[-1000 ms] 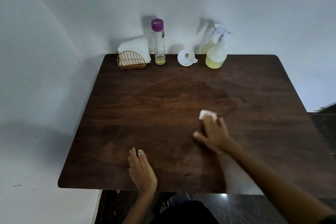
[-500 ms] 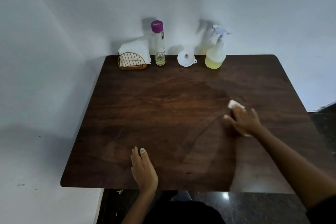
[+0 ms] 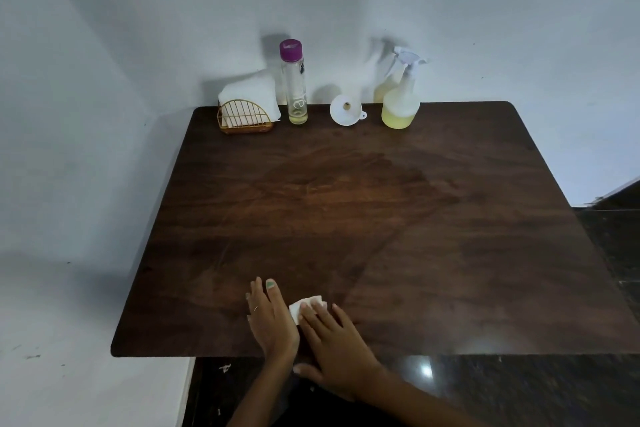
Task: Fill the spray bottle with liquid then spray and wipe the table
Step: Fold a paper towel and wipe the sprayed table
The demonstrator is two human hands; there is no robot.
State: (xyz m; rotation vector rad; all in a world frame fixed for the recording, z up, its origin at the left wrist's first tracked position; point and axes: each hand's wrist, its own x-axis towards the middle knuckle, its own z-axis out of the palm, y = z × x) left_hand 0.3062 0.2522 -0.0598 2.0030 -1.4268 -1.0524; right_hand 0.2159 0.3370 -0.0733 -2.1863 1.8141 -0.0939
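1. Head view, near edge: my right hand (image 3: 334,340) lies palm down on the dark wooden tabletop (image 3: 450,218), its fingers (image 3: 311,317) close together and pressed flat on a small folded white tissue (image 3: 306,308). The tissue lies on the wood close to the near edge, and only its far part shows beyond my fingertips.
2. Head view, near edge: my left hand (image 3: 272,321) rests flat on the tabletop just left of the tissue. Its fingers (image 3: 258,291) are stretched forward and lie side by side, holding nothing. The two hands lie side by side and appear to touch.
3. Head view, far edge, right: the spray bottle (image 3: 400,97) stands upright near the wall, capped by its white trigger head. Pale yellow liquid fills its lower part. It is well apart from both hands.
4. Head view, far edge, middle: a white funnel (image 3: 346,110) lies tipped on its side, just left of the spray bottle.
5. Head view, far edge, left: a tall clear bottle (image 3: 294,83) with a purple cap stands upright, a little yellowish liquid at its bottom. Beside it, a gold wire holder (image 3: 244,118) keeps a stack of white napkins (image 3: 252,92).
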